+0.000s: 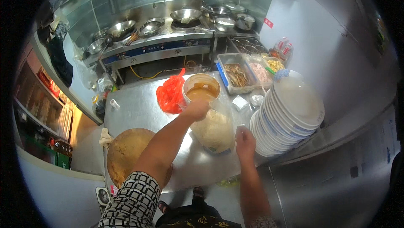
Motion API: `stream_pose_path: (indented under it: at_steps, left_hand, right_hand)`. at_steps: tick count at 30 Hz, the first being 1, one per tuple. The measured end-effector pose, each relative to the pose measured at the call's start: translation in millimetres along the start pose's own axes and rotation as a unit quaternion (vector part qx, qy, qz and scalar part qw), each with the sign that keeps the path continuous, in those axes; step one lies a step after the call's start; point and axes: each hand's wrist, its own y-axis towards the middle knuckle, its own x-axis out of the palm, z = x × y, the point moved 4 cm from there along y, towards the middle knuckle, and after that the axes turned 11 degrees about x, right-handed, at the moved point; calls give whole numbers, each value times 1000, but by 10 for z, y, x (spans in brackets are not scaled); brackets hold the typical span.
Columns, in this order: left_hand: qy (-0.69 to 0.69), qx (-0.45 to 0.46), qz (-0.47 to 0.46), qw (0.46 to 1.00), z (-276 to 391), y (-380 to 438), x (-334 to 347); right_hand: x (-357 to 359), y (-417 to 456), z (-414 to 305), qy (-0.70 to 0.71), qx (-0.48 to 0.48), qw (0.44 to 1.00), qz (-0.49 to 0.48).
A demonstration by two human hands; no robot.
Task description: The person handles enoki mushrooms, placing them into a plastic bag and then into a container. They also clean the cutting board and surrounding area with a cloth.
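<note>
My left hand (198, 109) is closed at the top of a clear plastic bag (216, 130) of pale, crumb-like or powdery food, on the steel table. Just beyond that hand stands a white bucket (201, 81) with brown liquid inside. A crumpled red plastic bag (170, 94) touches the bucket's left side. To the right of the clear bag, my right hand (245, 139) is raised with its fingers curled; a small pale piece shows at its fingertips, too blurred to name. A tall leaning stack of white plates (288, 111) rises beside that hand.
A round wooden chopping board (126, 152) lies at the table's near left. Plastic tubs of fish (236, 75), pink meat (260, 71) and yellow food (275, 65) stand at the back right. Two small white packets (240, 102) lie before them. Woks (186, 15) sit on the stove (157, 47) beyond.
</note>
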Motion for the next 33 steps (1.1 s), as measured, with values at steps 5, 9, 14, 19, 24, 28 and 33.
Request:
stream_pose_path:
  at_steps: [5,9,14,19,24,28,33]
  left_hand:
    - [-28,-375,320,870,-359,-657,-57]
    - [-365,-396,127,833,-206,-428,237]
    - [-488,-306,234,784,-79,-785,140]
    - [-453,-216,307,809,885,-1623,-1087]
    - [-307,-223,437,816,1228,-2328,-1887]
    - [-198,-235,533,788,1272,-3217,-2345]
    - [-96,-281,526,797,1335,-4122,-2319]
  right_hand:
    - [343,339,-336,-177,-102,978,35]
    - [507,1139,180,-474,-119,872,5]
    - [108,1319,299,-469,-294,830,-60]
    - [148,823,-431,-189,-34,969,-152]
    - [495,66,-1585,43,-6,975,-219]
    - [1217,-491,-1894,116,36,952,-280]
    - [1868,-1249,-1761,69,-85,938,-328]
